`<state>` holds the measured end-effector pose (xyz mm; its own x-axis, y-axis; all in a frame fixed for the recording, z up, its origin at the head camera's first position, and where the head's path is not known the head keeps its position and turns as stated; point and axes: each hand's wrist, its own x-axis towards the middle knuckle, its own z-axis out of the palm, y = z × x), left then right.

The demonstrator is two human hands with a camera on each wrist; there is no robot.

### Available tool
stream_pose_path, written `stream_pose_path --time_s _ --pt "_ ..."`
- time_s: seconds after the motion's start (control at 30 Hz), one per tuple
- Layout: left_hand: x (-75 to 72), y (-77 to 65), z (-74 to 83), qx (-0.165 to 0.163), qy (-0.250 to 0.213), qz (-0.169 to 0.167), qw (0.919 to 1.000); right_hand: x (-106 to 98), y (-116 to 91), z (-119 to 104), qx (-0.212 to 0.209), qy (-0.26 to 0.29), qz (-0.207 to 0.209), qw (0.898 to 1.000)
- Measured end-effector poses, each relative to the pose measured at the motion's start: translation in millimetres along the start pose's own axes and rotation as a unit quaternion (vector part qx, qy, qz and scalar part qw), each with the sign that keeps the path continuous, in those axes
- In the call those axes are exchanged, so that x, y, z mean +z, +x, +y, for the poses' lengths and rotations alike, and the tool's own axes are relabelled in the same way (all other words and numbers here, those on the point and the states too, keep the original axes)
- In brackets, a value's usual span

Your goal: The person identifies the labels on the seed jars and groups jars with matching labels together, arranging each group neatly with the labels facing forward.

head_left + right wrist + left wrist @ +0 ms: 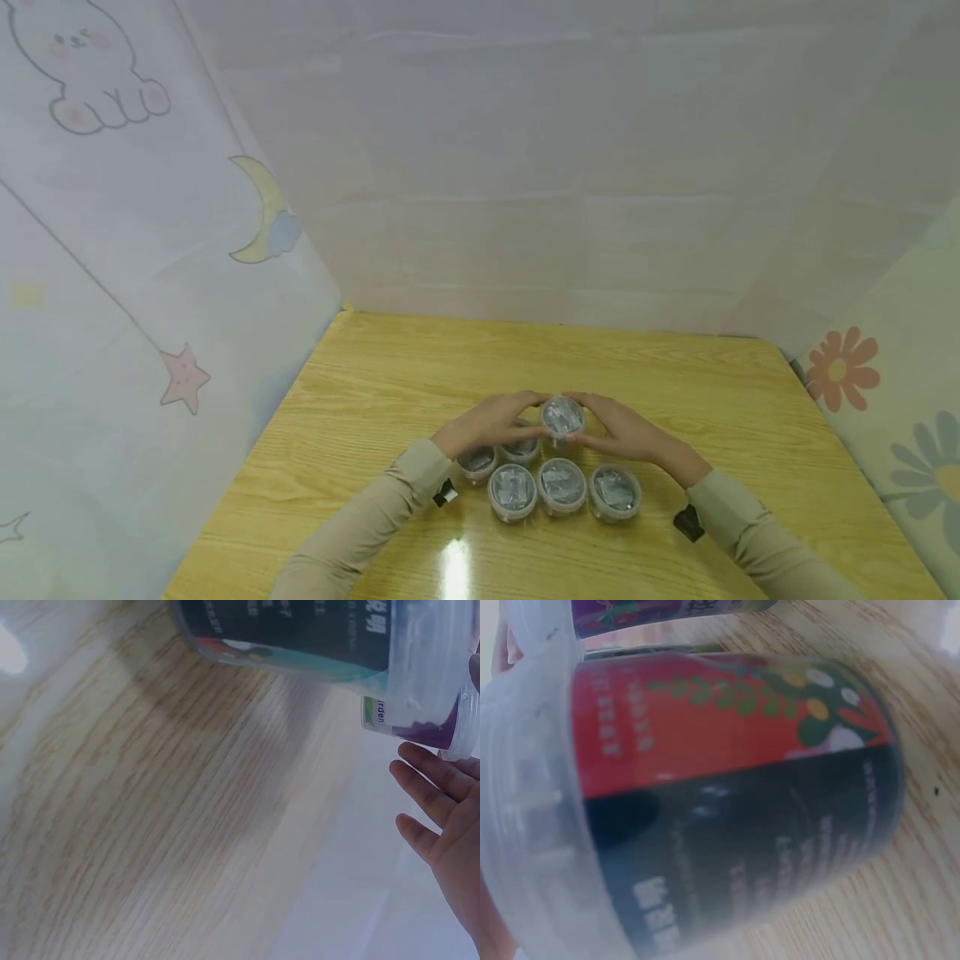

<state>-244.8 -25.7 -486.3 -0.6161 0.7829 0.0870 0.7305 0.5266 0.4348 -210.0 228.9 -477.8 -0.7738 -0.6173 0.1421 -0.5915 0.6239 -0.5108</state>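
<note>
Both hands are around one clear plastic tub [562, 415] with a lid, at the back of a group of similar tubs. My left hand [495, 419] holds its left side, thumb in front and fingers behind. From the right, my right hand [626, 429] holds the same tub with thumb and fingers. In the right wrist view this tub [431, 735] has a purple label, and the fingers [431, 791] of the right hand reach along it. Whether its base touches the table cannot be told.
Several lidded tubs stand nearer: two by the left forearm [477, 463], [521, 447] and a front row [513, 492], [562, 486], [615, 492]. A red-and-black-labelled tub [735, 802] fills the left wrist view. The wooden table [420, 350] meets printed cloth walls [525, 167].
</note>
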Motion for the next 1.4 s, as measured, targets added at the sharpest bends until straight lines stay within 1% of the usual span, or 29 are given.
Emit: stream_pose_path --time_s 0.13,0.33,0.53,0.9,1.23,1.4 --pt "-0.7 -0.6 -2.2 0.002 -0.013 0.010 0.9999 -2 2 -1 0.001 0.002 -0.003 1.000" --pt "-3.1 -1.5 -2.1 -0.005 -0.025 0.009 0.9996 -3 3 2 -0.001 0.001 -0.003 1.000" --pt "-4.9 -2.1 -2.3 0.011 -0.050 0.019 0.9985 -5 4 1 -0.003 0.011 0.000 1.000" --pt "-5.8 -1.1 -4.8 0.025 -0.098 0.029 0.9945 -10 7 -1 -0.010 0.030 0.013 0.999" --pt "-13.6 -0.5 -4.7 0.029 -0.127 0.034 0.9909 -12 14 0 -0.029 0.017 0.023 0.999" --pt "-17.2 -0.9 -5.7 0.029 -0.137 0.038 0.9895 -14 17 -2 -0.036 0.013 0.022 0.999"
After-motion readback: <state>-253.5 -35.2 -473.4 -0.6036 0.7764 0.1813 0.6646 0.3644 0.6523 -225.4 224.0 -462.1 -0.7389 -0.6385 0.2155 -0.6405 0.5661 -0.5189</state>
